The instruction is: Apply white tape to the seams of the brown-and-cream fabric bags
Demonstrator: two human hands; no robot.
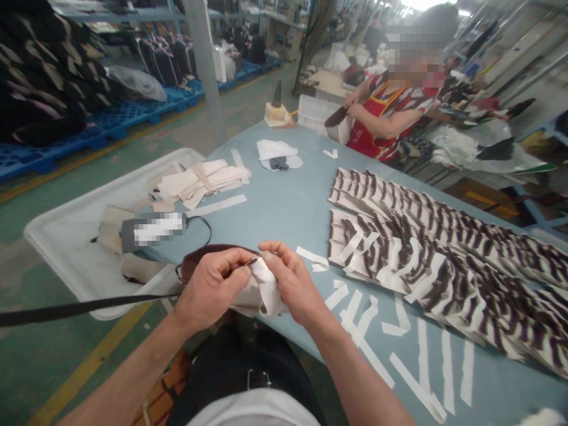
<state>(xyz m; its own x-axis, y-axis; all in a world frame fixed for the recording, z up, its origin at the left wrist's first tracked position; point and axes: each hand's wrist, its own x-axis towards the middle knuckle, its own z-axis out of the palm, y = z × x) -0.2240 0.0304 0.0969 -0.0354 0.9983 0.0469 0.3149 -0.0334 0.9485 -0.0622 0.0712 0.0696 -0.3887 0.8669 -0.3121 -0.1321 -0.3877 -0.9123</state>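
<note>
Blue pallets [177, 99] at left, pale-blue table [306, 195] ahead
My left hand [212, 289] pinches the brown-and-white fabric piece [247, 300], held between both hands at the table's near edge; I'd bring the fingertips close together and press evenly so the layers lie flat; my right hand [296, 283] grips its white flap [268, 290]; farther right, loose white strips [423, 355], then overlapping rows of brown-and-white pieces [448, 236].

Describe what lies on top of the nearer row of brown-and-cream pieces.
Several white strips lie across the nearer row; what they cover cannot be seen.
</note>
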